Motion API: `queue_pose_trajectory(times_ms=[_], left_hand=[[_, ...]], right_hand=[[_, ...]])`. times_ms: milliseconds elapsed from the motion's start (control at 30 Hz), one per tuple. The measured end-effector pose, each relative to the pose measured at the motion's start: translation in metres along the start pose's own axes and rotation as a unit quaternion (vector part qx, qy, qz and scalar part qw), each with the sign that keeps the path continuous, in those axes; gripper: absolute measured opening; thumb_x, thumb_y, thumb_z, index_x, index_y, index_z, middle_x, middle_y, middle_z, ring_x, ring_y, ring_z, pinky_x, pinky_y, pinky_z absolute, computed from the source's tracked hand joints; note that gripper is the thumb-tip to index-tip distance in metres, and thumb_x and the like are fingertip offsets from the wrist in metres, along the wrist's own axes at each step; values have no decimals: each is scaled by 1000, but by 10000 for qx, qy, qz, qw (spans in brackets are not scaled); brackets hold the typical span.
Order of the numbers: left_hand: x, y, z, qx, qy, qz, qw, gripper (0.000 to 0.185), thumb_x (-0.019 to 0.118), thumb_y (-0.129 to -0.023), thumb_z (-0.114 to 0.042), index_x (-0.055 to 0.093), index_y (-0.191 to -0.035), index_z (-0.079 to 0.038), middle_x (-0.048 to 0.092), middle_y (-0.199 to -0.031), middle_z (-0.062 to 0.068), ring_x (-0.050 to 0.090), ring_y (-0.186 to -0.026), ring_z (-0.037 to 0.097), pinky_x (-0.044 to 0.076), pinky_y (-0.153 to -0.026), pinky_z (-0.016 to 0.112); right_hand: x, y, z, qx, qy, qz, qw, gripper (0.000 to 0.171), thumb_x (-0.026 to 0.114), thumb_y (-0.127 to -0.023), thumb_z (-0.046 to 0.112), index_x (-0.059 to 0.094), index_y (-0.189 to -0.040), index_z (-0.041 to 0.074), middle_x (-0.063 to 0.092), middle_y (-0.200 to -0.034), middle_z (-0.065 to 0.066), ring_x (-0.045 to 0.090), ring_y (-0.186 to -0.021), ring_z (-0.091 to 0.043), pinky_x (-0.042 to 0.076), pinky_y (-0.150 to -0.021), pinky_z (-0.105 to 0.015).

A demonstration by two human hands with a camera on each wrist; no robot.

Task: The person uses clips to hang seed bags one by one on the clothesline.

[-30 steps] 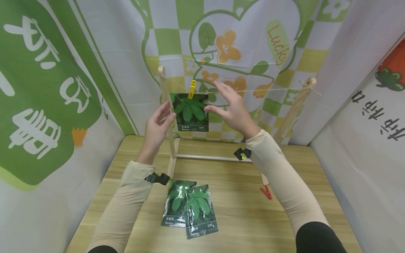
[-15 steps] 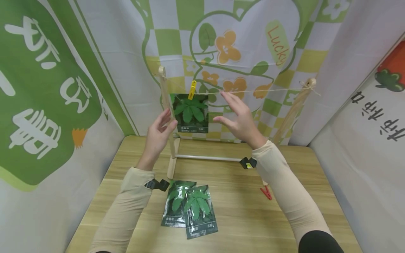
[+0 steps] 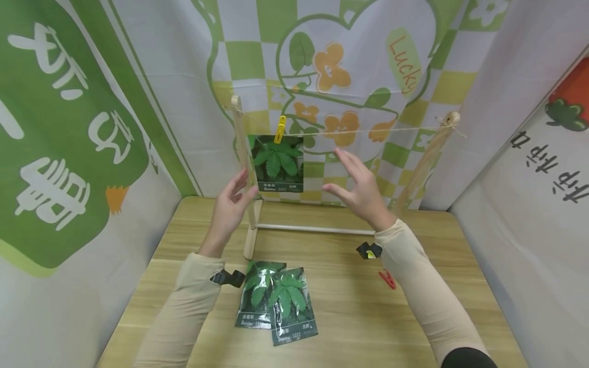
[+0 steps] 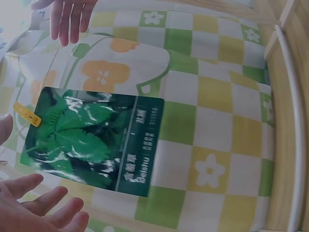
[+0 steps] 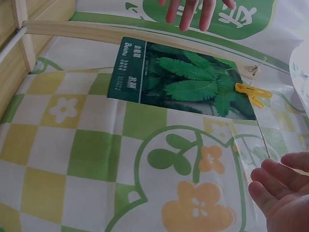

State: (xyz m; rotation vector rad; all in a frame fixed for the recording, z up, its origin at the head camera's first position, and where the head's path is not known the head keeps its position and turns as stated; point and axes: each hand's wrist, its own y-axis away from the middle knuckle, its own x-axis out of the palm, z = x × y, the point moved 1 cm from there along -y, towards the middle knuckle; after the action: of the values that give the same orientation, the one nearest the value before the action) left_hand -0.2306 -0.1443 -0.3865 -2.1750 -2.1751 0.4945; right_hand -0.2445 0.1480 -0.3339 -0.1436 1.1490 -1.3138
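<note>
A green seed packet [image 3: 276, 163] with a leaf picture hangs from a string [image 3: 391, 131] by a yellow clothespin [image 3: 279, 129]; it also shows in the wrist views as the packet [image 4: 91, 137] and the packet [image 5: 181, 79]. My left hand [image 3: 231, 204] hovers open to the left of the packet, beside the left wooden post [image 3: 243, 153]. To the packet's lower right my right hand [image 3: 359, 189] is open, fingers spread, holding nothing. Neither hand touches the packet. Two more seed packets [image 3: 276, 302] lie overlapping on the table.
A wooden rack with two posts and a base rail [image 3: 313, 229] stands at the back of the wooden table [image 3: 359, 317]. A red clothespin [image 3: 387, 279] lies near the right post [image 3: 421, 166]. Printed cloth walls close in on three sides.
Both hands have drawn back and down from the hanging packet, the right hand farther to the right. The packet stays clipped on the string.
</note>
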Motion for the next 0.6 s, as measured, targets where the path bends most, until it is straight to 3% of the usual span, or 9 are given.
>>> queue_pose_trajectory(times_ms=[200, 367, 500, 600], left_hand=[[2, 6, 13, 94, 173, 40, 9998, 61, 60, -97, -22, 34, -150, -5, 38, -154, 17, 39, -141, 32, 31, -117, 49], [4, 12, 26, -109, 47, 44, 9999, 61, 61, -97, -23, 35, -149, -8, 40, -153, 17, 40, -140, 32, 32, -116, 50], [8, 17, 34, -271, -14, 28, 9996, 60, 61, -97, -26, 37, -149, -9, 41, -153, 15, 40, -140, 31, 32, -116, 49], [12, 21, 40, -236, 117, 23, 9997, 59, 60, -97, -22, 37, -148, -6, 40, -153, 15, 39, -141, 31, 32, -116, 48]], right_hand=[[0, 14, -7, 122, -2, 21, 9999, 94, 52, -82, 67, 40, -145, -2, 48, -143, -25, 45, -134, -39, 35, -115, -50], [0, 27, -15, 225, 59, 35, 9997, 90, 54, -84, 63, 39, -146, -1, 48, -142, -27, 46, -133, -40, 37, -112, -53], [-1, 38, -21, 368, 43, 69, 9993, 79, 71, -85, 38, 40, -146, 0, 49, -141, -26, 47, -131, -39, 38, -111, -53], [-1, 47, -26, 522, 73, 82, 9986, 78, 78, -80, 17, 40, -146, -1, 49, -142, -25, 47, -132, -39, 38, -111, -53]])
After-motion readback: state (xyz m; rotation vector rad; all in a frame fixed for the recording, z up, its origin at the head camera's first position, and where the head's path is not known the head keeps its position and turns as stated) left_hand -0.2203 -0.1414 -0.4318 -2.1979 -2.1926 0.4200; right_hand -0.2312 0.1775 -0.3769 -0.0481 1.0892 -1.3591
